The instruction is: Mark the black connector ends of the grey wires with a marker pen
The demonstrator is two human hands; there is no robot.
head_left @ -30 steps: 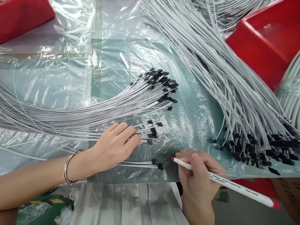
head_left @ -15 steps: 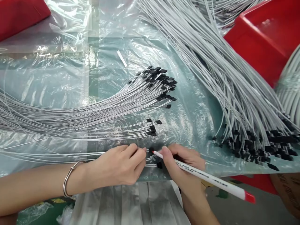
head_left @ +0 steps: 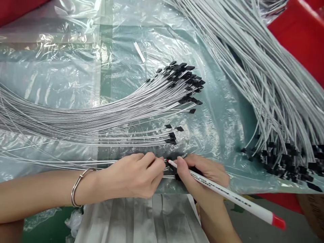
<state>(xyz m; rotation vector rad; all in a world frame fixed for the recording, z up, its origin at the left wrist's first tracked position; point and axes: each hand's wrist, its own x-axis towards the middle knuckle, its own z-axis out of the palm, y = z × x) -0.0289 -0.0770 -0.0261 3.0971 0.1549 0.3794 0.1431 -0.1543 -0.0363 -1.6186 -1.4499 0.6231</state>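
My right hand (head_left: 202, 177) grips a white marker pen (head_left: 235, 197) with a red end. The pen's red tip touches or nearly touches a thin cable close to a black connector. My left hand (head_left: 136, 175), wearing a silver bangle (head_left: 76, 189) at the wrist, pinches thin grey cables (head_left: 107, 162) just left of that tip. Its fingertips partly hide the cable ends. Below the tip, one black connector (head_left: 178, 177) shows beside my right thumb. Beyond the hands lie a few separate cables with black connectors (head_left: 172, 135) and a big bundle of cables (head_left: 101, 114).
A thick heap of grey cables (head_left: 253, 74) with black connectors (head_left: 286, 158) lies at the right. Red bins (head_left: 301, 44) stand at the back right and back left. Clear plastic sheeting (head_left: 55, 77) covers the table, with a white strip (head_left: 139, 52) on it.
The view has shifted, so the heap and bin sit further right. The pen tip has moved from the black connector onto the cable beside it, close to my left fingertips.
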